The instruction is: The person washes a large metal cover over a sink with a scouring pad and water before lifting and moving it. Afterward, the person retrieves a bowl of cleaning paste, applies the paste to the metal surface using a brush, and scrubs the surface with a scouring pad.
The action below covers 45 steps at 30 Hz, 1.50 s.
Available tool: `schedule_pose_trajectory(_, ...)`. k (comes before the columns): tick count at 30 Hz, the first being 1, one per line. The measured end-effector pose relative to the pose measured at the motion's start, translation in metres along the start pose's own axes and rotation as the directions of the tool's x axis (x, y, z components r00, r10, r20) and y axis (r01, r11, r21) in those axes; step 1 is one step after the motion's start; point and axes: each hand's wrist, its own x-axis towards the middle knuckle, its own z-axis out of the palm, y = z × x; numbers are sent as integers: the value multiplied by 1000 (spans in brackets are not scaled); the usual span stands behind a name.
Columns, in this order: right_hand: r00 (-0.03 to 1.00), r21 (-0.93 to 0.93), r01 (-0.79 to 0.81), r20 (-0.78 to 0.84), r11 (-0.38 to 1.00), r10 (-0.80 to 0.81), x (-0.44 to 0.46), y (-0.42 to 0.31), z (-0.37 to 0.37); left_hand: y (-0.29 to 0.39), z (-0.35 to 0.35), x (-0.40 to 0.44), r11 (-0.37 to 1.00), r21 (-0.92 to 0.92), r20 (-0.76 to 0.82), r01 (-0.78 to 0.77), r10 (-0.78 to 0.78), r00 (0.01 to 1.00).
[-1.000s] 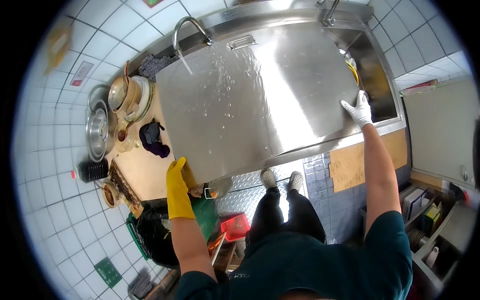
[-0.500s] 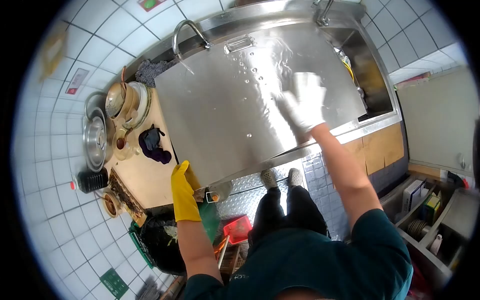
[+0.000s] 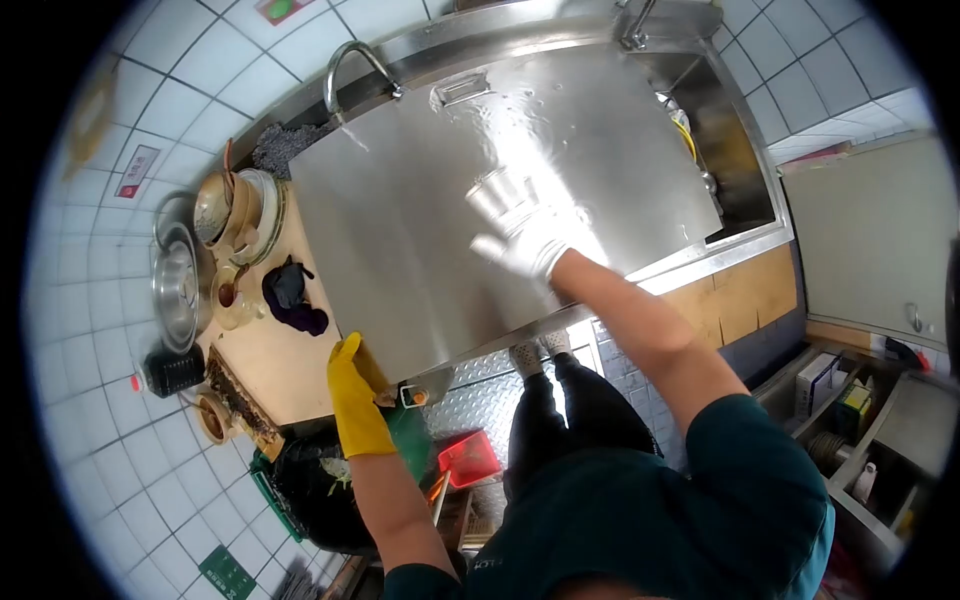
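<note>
A large stainless steel panel [image 3: 400,230] with a recessed handle [image 3: 463,89] lies across the sink, its surface wet and shiny. My left hand [image 3: 357,395], in a yellow rubber glove, grips the panel's near left corner; its fingertips are partly hidden. Against the middle of the panel rests my right hand [image 3: 520,228] in a white glove, fingers spread and palm down, holding nothing. Water ripples and drops show near the handle and the bright reflection.
Bowls [image 3: 222,208], plates [image 3: 268,215] and a dark cloth [image 3: 292,297] sit on the left counter [image 3: 270,365]. A curved faucet [image 3: 350,55] stands behind the panel. An open sink basin [image 3: 735,140] is at right. Below are a black-lined bin [image 3: 310,490] and a red dustpan [image 3: 470,458].
My right hand has slid left across the panel, from its right part to the middle. My left hand stays at the corner. The whole view has shifted slightly.
</note>
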Motion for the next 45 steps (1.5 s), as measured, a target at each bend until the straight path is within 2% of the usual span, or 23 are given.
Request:
schedule_pose_trajectory(2, 974, -182, -207, -126, 961, 186, 1, 86, 11, -5, 3, 7, 1000, -17, 11, 8, -8, 1000)
schedule_pose_trajectory(4, 938, -178, -332, -165, 926, 304, -7, 160, -9, 26, 21, -27, 995, 88, -84, 57, -50, 995)
schedule_pose_trajectory(6, 874, -236, -480, -214, 845, 436, -23, 234, -16, 23, 17, -22, 998, 51, -29, 38, -37, 999)
schedule_pose_trajectory(8, 778, -240, -624, -281, 744, 562, -35, 279, -24, 9, -1, -6, 1000, -28, 42, -2, 3, 999)
schedule_pose_trajectory(10, 688, -370, -725, -351, 580, 636, -28, 280, -36, 18, 9, -18, 1000, -21, -15, -5, 4, 1000)
schedule_pose_trajectory(12, 730, -367, -663, -510, 653, 455, -9, 255, -28, 23, 19, -22, 999, -33, -9, -4, 3, 1000)
schedule_pose_trajectory(14, 790, -265, -497, -532, 826, 305, 25, 188, -24, 23, 15, -17, 998, -58, 48, -3, 6, 999)
schedule_pose_trajectory(17, 907, 79, -15, -418, 997, 47, 65, 50, -21, 8, -1, 12, 1000, -6, 42, 1, -1, 999)
schedule_pose_trajectory(18, 970, 177, 80, -242, 981, -35, 72, 1, -40, 9, -1, 14, 1000, 0, 37, -2, 2, 999)
schedule_pose_trajectory(19, 964, 110, 183, -214, 977, -157, 80, -34, -18, 18, 10, 1, 996, -74, 17, 44, -43, 999)
schedule_pose_trajectory(20, 915, 44, 307, -286, 951, -283, 79, -66, 5, 20, 11, 1, 998, -38, 2, 42, -42, 999)
schedule_pose_trajectory(22, 902, 115, 431, -31, 895, -430, 72, -116, 48, 16, 8, 7, 999, 32, -29, 41, -40, 999)
schedule_pose_trajectory(24, 833, 131, 534, 87, 836, -546, 64, -148, 61, 3, 0, 29, 998, 45, -30, 43, -42, 999)
schedule_pose_trajectory(26, 803, 145, 560, 150, 816, -577, 55, -146, 68, -5, -9, 37, 998, 61, -42, 34, -32, 999)
schedule_pose_trajectory(29, 838, 214, 516, 75, 830, -541, 52, -88, 71, -17, -4, 39, 999, 35, -59, 38, -35, 998)
schedule_pose_trajectory(32, 892, 87, 452, -65, 888, -447, 65, -17, 20, 9, 24, -2, 993, -83, -46, 86, -90, 995)
schedule_pose_trajectory(34, 956, 24, 290, -61, 957, -288, 78, 48, 1, 18, 34, -14, 990, -124, -16, 73, -76, 997)
schedule_pose_trajectory(36, 992, -240, -27, -124, 970, -3, 81, 156, 42, 14, 31, -11, 982, -170, 21, 80, -78, 997)
schedule_pose_trajectory(37, 965, -293, -260, -62, 920, 253, 85, 168, 14, 12, 30, -9, 978, -193, 41, 83, -77, 996)
schedule_pose_trajectory(40, 886, -408, -463, -230, 787, 402, 99, 231, 6, 4, 21, 11, 986, -92, 12, 137, -136, 991)
schedule_pose_trajectory(42, 923, -231, -338, -269, 912, 274, 126, 207, -20, 13, 27, 2, 983, -74, -28, 167, -169, 985)
schedule_pose_trajectory(44, 948, -182, -177, -294, 967, 118, 172, 194, -2, 11, 29, 1, 984, -85, -40, 156, -160, 986)
schedule_pose_trajectory(45, 928, -63, -167, -346, 984, 136, 185, 148, -13, 4, 25, 6, 986, -105, -33, 128, -132, 991)
